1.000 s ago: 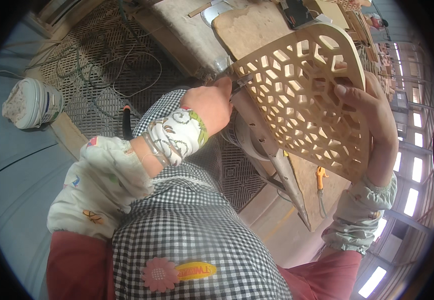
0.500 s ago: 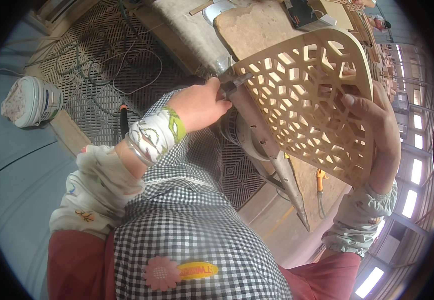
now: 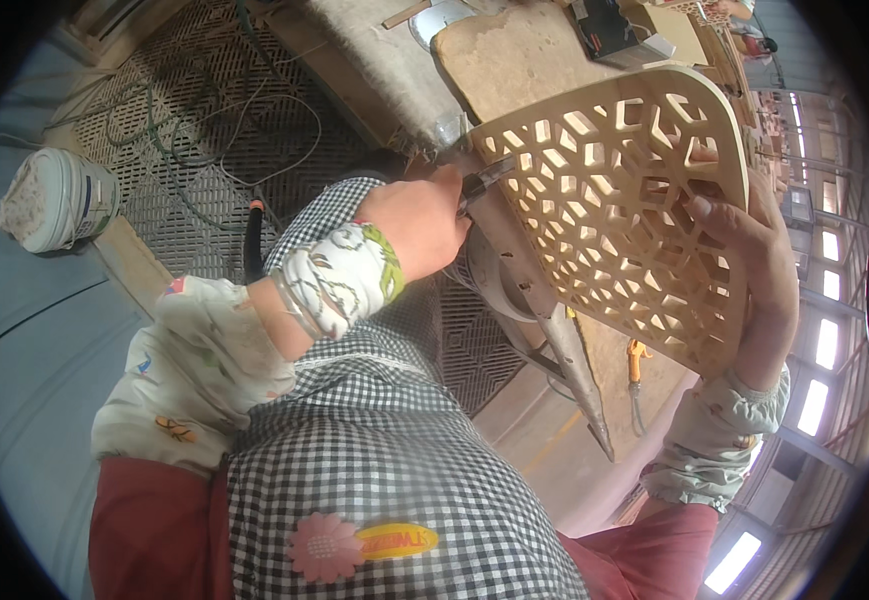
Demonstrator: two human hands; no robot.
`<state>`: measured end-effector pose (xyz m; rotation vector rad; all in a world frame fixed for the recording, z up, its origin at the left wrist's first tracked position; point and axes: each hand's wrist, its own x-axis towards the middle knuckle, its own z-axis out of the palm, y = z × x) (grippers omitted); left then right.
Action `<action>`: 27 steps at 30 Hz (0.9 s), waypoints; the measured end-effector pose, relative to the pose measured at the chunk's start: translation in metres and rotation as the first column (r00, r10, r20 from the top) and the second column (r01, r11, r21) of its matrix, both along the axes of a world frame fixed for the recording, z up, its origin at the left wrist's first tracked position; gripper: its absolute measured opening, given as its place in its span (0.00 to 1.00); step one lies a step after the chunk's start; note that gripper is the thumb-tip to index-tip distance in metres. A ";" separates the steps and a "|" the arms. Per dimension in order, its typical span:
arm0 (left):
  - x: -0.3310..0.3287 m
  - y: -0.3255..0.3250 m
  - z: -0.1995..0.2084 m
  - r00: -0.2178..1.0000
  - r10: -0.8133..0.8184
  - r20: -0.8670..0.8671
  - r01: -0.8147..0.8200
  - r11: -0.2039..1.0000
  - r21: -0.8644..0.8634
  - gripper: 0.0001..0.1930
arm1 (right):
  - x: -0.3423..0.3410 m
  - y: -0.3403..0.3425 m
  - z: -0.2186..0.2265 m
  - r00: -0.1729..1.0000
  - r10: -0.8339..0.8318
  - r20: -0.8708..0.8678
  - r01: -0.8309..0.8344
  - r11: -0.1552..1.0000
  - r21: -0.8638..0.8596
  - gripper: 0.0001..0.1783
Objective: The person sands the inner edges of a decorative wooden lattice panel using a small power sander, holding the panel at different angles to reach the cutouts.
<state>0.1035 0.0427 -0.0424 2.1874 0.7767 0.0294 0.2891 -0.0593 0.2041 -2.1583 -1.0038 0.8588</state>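
Observation:
A pale, curved wooden panel (image 3: 604, 104) full of angular cut-out holes is held up tilted in front of me. My right hand (image 3: 759, 245) grips its right edge, the thumb lying over the holed face. In my left hand (image 3: 419, 220), closed round the handle, is a small dark tool with a narrow flat blade (image 3: 494, 172). That blade reaches the panel's left edge, close to the outermost holes; whether it touches the wood I cannot tell. Most of the tool's handle is hidden by my fingers.
Behind the panel stands a workbench (image 3: 524, 55) with a dark box (image 3: 614, 30). An orange-handled air gun (image 3: 636, 362) lies beyond the panel's lower edge. At left are a white bucket (image 3: 64, 200) and cables on a slatted floor mat (image 3: 199, 150).
My left hand has shifted slightly right and turned, its fingers closing more tightly round the tool. The panel has dipped a little at its top, still in my right hand.

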 end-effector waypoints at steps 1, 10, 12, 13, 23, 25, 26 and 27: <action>0.000 -0.003 -0.001 1.000 0.009 0.001 -0.009 1.000 0.013 0.20 | -0.002 -0.001 0.000 1.000 0.014 0.003 -0.014 1.000 0.019 0.34; -0.046 0.001 -0.006 0.989 0.076 -0.125 -0.069 0.996 0.054 0.18 | -0.013 -0.010 -0.002 0.994 -0.090 0.069 0.085 0.994 0.072 0.35; -0.039 0.001 -0.012 0.992 0.061 -0.108 -0.048 0.992 0.118 0.18 | -0.021 -0.006 0.001 0.991 -0.110 0.075 0.106 0.993 0.058 0.35; -0.033 0.001 -0.015 0.993 0.060 -0.104 -0.046 0.990 0.133 0.18 | -0.020 -0.005 0.003 0.989 -0.130 0.076 0.128 0.991 0.032 0.35; -0.003 -0.003 -0.031 0.998 0.054 -0.040 -0.042 0.965 0.259 0.17 | 0.019 0.000 0.001 0.991 -0.098 0.090 0.107 0.988 -0.113 0.36; -0.001 0.002 -0.027 0.999 0.028 -0.018 -0.023 0.975 0.220 0.18 | 0.023 0.000 0.002 0.997 -0.064 0.039 0.069 0.990 -0.122 0.36; 0.000 0.005 -0.027 1.000 0.026 0.006 -0.026 0.983 0.181 0.18 | 0.022 -0.001 0.002 0.996 -0.068 0.049 0.074 0.991 -0.112 0.35; 0.003 0.009 -0.029 0.999 0.024 0.030 -0.028 0.989 0.142 0.18 | 0.020 -0.002 0.002 0.996 -0.073 0.059 0.079 0.992 -0.103 0.34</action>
